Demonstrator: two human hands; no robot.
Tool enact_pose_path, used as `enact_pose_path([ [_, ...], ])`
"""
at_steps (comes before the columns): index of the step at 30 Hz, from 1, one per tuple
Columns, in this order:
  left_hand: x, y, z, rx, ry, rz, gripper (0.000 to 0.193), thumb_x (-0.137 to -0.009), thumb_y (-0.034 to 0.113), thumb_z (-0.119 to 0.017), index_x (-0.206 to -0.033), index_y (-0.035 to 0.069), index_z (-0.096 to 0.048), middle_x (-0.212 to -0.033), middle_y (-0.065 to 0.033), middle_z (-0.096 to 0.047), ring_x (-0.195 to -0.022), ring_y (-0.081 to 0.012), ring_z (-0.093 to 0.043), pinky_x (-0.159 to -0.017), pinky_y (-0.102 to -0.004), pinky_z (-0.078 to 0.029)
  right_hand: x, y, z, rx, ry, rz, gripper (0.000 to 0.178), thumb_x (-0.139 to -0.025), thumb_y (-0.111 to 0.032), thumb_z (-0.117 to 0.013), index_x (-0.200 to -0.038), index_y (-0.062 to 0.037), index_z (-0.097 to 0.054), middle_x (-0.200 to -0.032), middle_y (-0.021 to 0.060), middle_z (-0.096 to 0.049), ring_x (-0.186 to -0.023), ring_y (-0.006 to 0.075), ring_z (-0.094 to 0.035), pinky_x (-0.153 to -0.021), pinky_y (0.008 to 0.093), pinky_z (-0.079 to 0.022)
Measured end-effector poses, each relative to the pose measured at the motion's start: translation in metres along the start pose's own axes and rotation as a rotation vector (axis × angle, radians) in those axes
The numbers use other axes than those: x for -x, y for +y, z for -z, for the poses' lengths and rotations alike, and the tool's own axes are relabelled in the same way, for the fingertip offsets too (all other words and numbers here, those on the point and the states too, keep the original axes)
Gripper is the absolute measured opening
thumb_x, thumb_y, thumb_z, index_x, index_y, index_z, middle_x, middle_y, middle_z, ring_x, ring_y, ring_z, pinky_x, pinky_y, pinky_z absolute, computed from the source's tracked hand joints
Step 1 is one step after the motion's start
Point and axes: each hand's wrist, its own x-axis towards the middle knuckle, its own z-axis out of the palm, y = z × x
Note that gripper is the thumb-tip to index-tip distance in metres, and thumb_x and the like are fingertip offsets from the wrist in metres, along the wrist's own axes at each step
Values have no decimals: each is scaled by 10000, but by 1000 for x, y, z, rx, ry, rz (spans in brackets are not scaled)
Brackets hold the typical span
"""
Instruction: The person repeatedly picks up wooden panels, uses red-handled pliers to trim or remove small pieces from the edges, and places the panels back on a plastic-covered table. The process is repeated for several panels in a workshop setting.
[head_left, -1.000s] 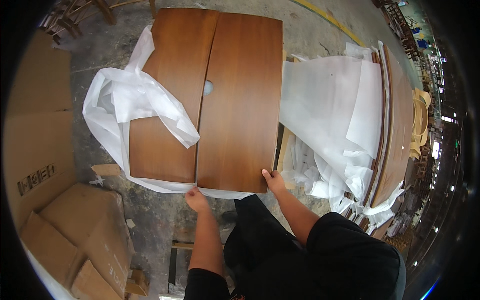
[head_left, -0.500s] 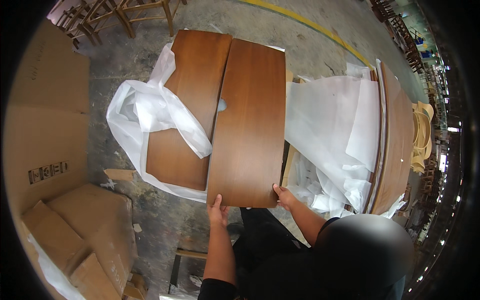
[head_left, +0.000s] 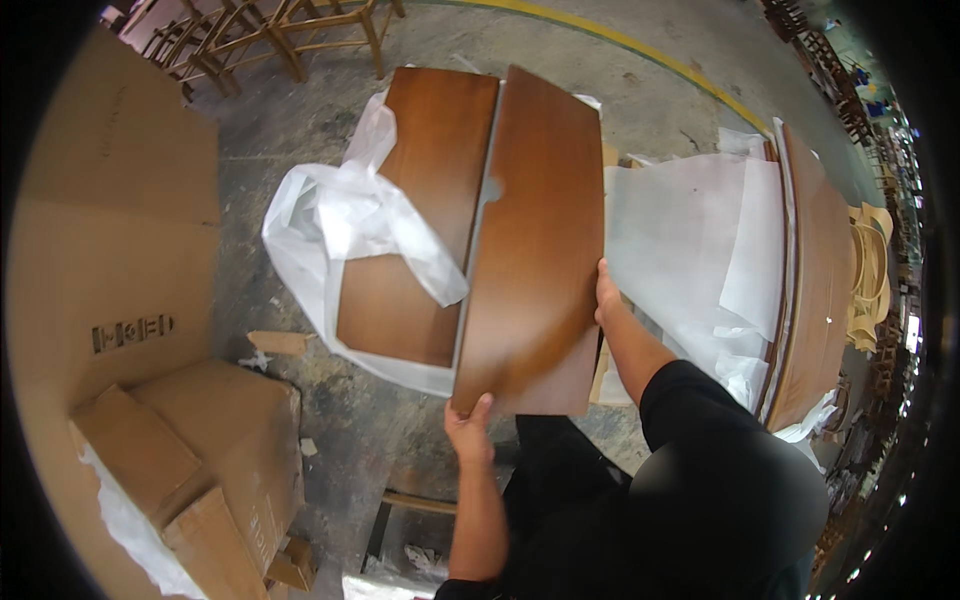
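A long brown wooden panel (head_left: pixel 535 260) with a small notch in its left edge is tilted, its left edge standing out from the second panel. My left hand (head_left: pixel 469 428) grips its near left corner, thumb on top and fingers underneath. My right hand (head_left: pixel 607 292) is wrapped around its right edge, about halfway along, with most fingers hidden behind it. Beside it on the left lies another wooden panel (head_left: pixel 400 310), flat on white wrapping sheet. A loose fold of the white foam sheet (head_left: pixel 350 215) covers part of that panel.
Large cardboard boxes (head_left: pixel 130 250) stand on the left. To the right, more wooden panels (head_left: pixel 810 290) lean beside white sheeting (head_left: pixel 690 240). Wooden chair frames (head_left: pixel 300 30) stand at the far left. A yellow line (head_left: pixel 640 55) crosses the concrete floor at the back.
My right hand has gone from the panel's near right corner up along its right edge. The notched panel has tilted, its left edge rising. The whole view has shifted slightly.
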Motion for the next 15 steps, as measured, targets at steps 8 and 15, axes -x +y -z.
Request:
enact_pose_path([
  [8,156,155,-29,-701,-55,-808,397,-860,92,-838,-1219,22,-683,-1145,-130,-764,-1015,-256,-765,-906,-357,-605,115,33,-94,-397,-533,-95,711,-1048,-619,-533,-1515,-84,-567,-1518,144,-617,-1384,347,-594,-1133,573,-480],
  [15,430,154,66,-923,240,-922,435,-778,42,-719,-1208,53,-649,-1304,-140,-726,-1158,-343,-729,-947,-430,-621,285,88,-191,82,-968,-182,694,-1034,-604,-559,-1493,-83,-581,-1498,149,-622,-1369,352,-597,-1120,575,-485],
])
